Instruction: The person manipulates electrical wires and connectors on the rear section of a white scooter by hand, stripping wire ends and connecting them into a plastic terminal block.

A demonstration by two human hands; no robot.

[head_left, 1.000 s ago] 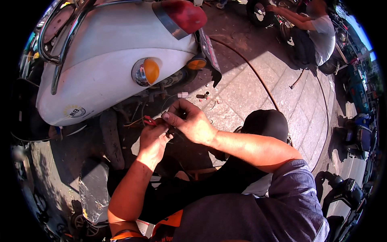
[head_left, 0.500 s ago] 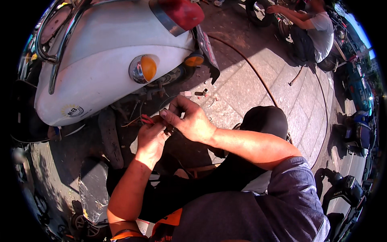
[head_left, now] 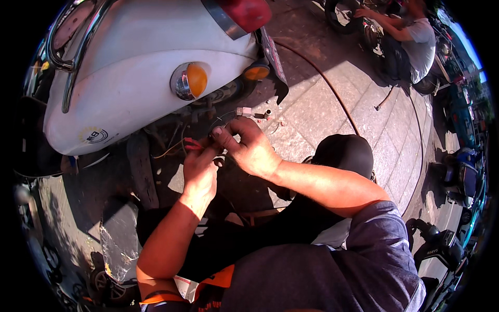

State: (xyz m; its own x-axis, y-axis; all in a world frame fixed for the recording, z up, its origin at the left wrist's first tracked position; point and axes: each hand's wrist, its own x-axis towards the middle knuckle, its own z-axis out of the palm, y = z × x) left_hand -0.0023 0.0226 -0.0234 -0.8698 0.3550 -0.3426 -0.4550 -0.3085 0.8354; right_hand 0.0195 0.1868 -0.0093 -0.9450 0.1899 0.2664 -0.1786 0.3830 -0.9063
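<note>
A: What are the 2 hands doing under the tail of the white scooter (head_left: 130, 88)?

B: The left hand (head_left: 200, 171) and the right hand (head_left: 249, 148) are meeting in the shadow below the bodywork, fingertips almost touching. The left one is pinching a red wire (head_left: 189, 145) that is running out of the loose wiring (head_left: 166, 151) under the scooter. The right one is closing thumb and forefinger on the same strand, just beside the left fingers.

A: Has anything shifted in the last second?

B: Very little. A second ago both hands were already pinched together at the same spot below the amber turn signal (head_left: 195, 79). Since then the right knuckles are turning slightly and the view is tilting a bit closer, but the wire is staying between the fingers. That is suggesting fine work on 1 joint, still in hand rather than finished.

A: What is lying around them?

B: A small pale connector with short metal pins (head_left: 253, 112) is resting on the stone paving (head_left: 322, 104), just beyond the right hand. A dark hose (head_left: 332, 86) is curving across the slabs. The red tail light (head_left: 247, 13) is jutting out above. At the far right another person in a grey shirt (head_left: 418, 44) is crouching by a wheel, well apart.

A: Can the wire's end be seen?

B: No, the fingers are hiding it.
</note>
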